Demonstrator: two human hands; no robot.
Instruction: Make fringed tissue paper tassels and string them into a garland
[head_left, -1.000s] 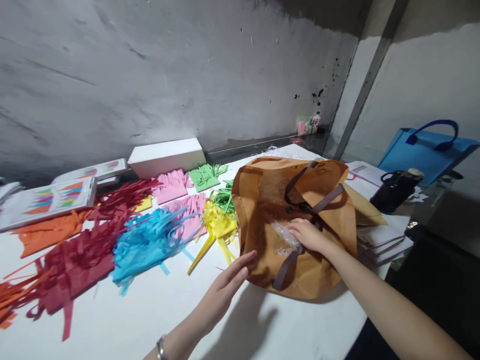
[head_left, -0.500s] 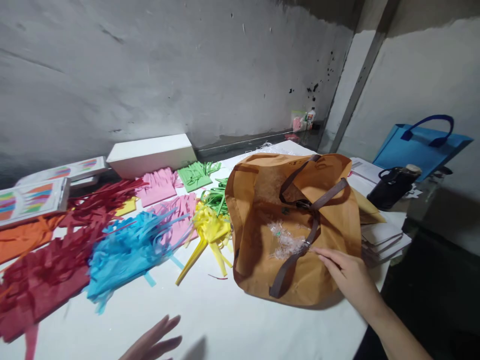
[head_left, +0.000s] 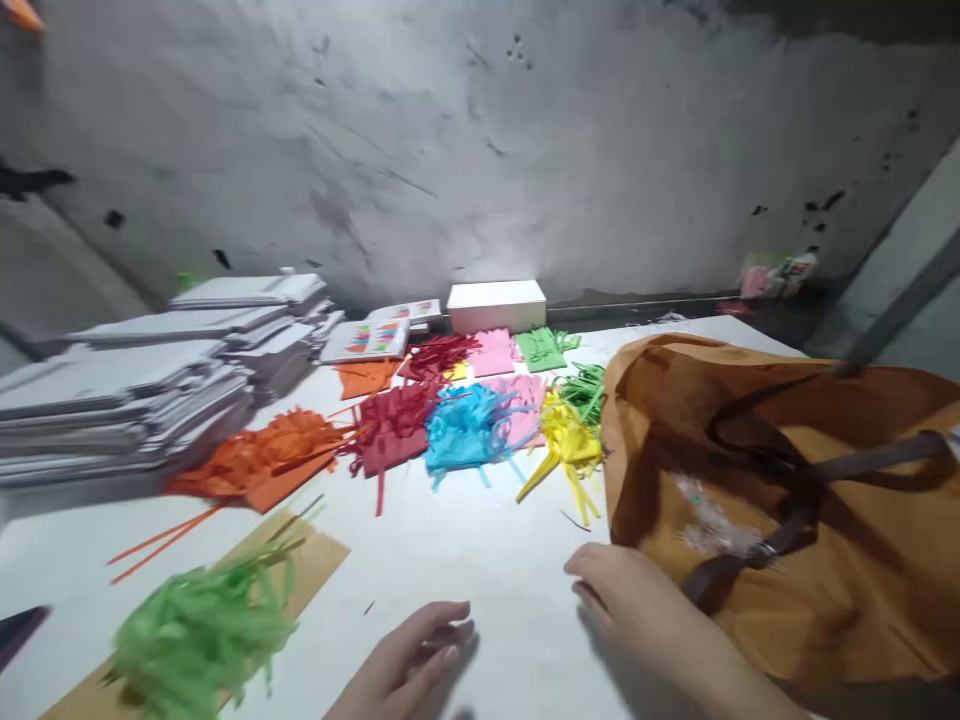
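Note:
My left hand (head_left: 416, 660) is over the white table near the lower middle, fingers loosely curved and apart, with nothing in it. To its right, my right hand (head_left: 630, 600) is also loosely bent, with a small gap between its fingertips and nothing visible in it. It is beside the open brown bag (head_left: 862, 600), which has dark straps (head_left: 870, 460) and clear plastic bits (head_left: 712, 520) inside. At lower left, a blurred bunch of green paper strips (head_left: 202, 630) lies on a brown envelope (head_left: 322, 560).
Fringed paper bundles lie across the table (head_left: 510, 560): orange (head_left: 270, 450), dark red (head_left: 394, 425), blue (head_left: 465, 425), pink (head_left: 525, 400) and yellow (head_left: 566, 435). Stacks of white paper (head_left: 112, 380) stand at left. A white box (head_left: 496, 305) is against the wall.
The view has turned left, bringing the paper stacks and green strips into sight. My right hand has come away from the bag's strap, leftward over the table.

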